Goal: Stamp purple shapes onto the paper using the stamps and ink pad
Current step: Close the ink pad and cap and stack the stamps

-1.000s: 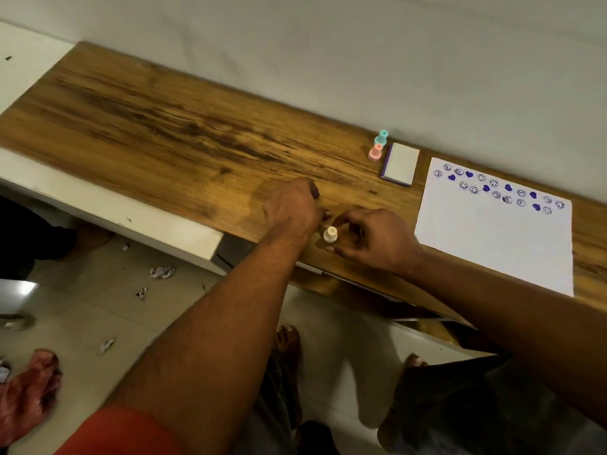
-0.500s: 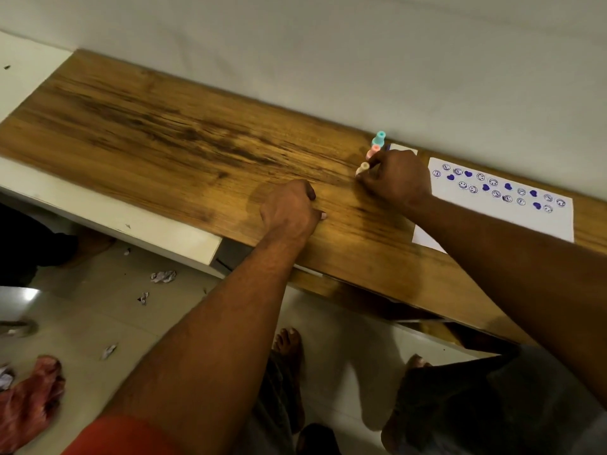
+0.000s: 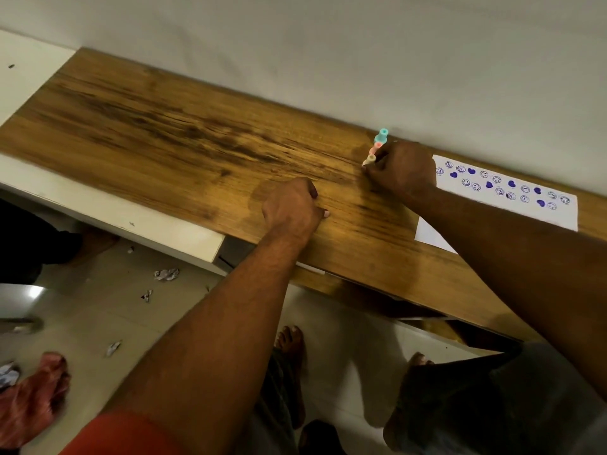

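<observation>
My right hand [image 3: 402, 170] is at the back of the wooden desk [image 3: 184, 152], fingers closed on a cream stamp [image 3: 369, 160] that stands next to a pink stamp [image 3: 376, 147] and a teal stamp [image 3: 381, 135]. The ink pad is hidden behind that hand. To the right lies the white paper [image 3: 499, 208] with several purple hearts and smiley faces along its far edge; my right forearm crosses its near part. My left hand [image 3: 290, 208] rests fisted on the desk near the front edge, holding nothing.
A white wall runs right behind the desk. A white ledge [image 3: 108, 211] adjoins the desk's front left. Below are the tiled floor with crumpled paper scraps [image 3: 166, 274], my bare feet, and a red cloth [image 3: 33, 399].
My right hand carried the cream stamp from the front of the desk back to the row of stamps by the wall. It now covers the ink pad. My left hand stayed put.
</observation>
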The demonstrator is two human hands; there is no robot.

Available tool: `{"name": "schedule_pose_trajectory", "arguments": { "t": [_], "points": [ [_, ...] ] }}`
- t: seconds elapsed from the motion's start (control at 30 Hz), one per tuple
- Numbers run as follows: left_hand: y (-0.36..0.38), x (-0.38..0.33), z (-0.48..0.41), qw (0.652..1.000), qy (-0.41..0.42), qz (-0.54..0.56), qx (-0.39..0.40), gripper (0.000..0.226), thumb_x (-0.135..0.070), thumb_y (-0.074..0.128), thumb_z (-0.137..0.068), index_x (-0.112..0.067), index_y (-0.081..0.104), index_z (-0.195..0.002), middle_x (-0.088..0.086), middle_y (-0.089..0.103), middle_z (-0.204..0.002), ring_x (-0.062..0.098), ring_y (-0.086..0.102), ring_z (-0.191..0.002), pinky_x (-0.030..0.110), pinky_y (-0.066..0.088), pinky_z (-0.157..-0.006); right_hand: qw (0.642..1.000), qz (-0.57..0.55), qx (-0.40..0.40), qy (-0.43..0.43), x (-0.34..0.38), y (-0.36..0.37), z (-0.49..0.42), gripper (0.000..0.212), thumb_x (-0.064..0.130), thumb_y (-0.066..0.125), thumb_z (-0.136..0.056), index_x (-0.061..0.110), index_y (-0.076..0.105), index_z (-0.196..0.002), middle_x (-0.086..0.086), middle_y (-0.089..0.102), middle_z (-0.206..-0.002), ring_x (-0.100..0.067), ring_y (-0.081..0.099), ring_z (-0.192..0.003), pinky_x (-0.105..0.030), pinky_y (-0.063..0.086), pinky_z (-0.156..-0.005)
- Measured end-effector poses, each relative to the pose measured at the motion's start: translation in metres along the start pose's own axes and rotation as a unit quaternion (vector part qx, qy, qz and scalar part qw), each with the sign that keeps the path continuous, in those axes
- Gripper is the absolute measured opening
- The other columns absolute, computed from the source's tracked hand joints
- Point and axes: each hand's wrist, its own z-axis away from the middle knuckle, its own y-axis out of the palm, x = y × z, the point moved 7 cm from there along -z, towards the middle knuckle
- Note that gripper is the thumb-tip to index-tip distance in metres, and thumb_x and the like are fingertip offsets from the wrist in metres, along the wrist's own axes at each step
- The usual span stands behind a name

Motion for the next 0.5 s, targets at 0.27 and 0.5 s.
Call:
{"name": "schedule_pose_trajectory", "arguments": {
  "t": [0.27,0.5],
  "points": [
    [0.004,-0.010,0.006,0.998,0.048,-0.007,0.028,0.052,-0.060,0.086,-0.076,-0.036,0.070,-0.119,-0.005,0.073,-0.109,0.019,0.066,-0.107,0.036,0.052,-0.087,0.993,-0.083,-0.083,-0.003,-0.035,-0.054,0.039,0.049,0.079,0.062,-0.080,0.035,0.071,-0.099,0.012,0.064,-0.065,-0.007,0.061,-0.069,-0.028,0.046,-0.062],
    [0.025,-0.052,0.035,0.983,0.183,-0.004,0.032,0.054,-0.068,0.075,-0.083,-0.034,0.069,-0.124,-0.012,0.067,-0.099,0.011,0.062,-0.093,0.034,0.054,-0.081,0.991,-0.050,-0.117,0.039,-0.200,-0.090,0.124,0.048,0.072,0.054,-0.091,0.029,0.067,-0.109,0.011,0.060,-0.072,-0.012,0.059,-0.067,-0.028,0.041,-0.062]
  ]
}}
